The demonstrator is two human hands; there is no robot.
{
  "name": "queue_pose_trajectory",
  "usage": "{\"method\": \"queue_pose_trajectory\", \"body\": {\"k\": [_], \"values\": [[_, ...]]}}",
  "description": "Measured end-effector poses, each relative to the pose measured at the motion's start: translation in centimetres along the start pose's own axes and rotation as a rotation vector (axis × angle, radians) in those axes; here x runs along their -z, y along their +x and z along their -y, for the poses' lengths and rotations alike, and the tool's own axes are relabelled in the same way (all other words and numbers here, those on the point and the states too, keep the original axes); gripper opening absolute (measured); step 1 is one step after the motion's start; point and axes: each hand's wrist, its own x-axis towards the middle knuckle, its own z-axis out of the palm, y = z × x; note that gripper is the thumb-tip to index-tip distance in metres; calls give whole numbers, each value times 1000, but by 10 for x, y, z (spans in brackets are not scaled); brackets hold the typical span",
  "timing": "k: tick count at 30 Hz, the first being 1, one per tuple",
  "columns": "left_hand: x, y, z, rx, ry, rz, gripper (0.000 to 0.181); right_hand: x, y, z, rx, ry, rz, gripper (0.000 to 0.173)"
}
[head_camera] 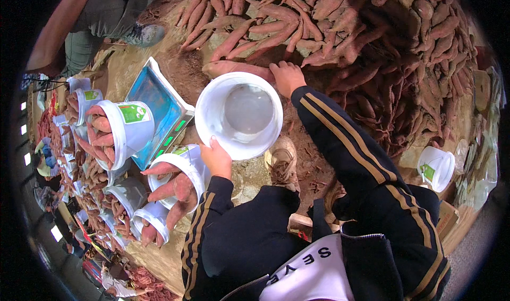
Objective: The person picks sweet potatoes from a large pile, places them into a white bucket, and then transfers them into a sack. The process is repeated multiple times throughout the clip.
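My left hand (216,157) holds the near left rim of a white plastic bucket (203,117), thumb over the edge. The bucket tilts toward me, and its bare bottom shows inside. Just beyond it, my right hand (288,78) has its fingers curled over the right end of a large, long sweet potato (239,67). The tuber lies on the ground along the bucket's far side, partly hidden by the rim. Left of the bucket is a platform scale (159,97) with a blue pan and lit green displays. On it stands a labelled white bucket (135,129) full of sweet potatoes.
A heap of sweet potatoes (358,58) spreads ahead and to the right. Filled buckets stand close on the left, one (191,161) beside my left hand. Another white bucket (436,168) stands far right. A person's leg (103,18) is at upper left; other people are farther off.
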Motion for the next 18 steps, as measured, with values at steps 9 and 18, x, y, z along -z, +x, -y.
{"method": "queue_pose_trajectory", "body": {"k": [9, 18], "values": [[-2, 3, 1, -15, 37, 25, 31, -9, -11, -10, -44, 70, -14, 27], [10, 12, 17, 19, -14, 95, 32, 29, -13, -18, 44, 154, 135, 51]]}}
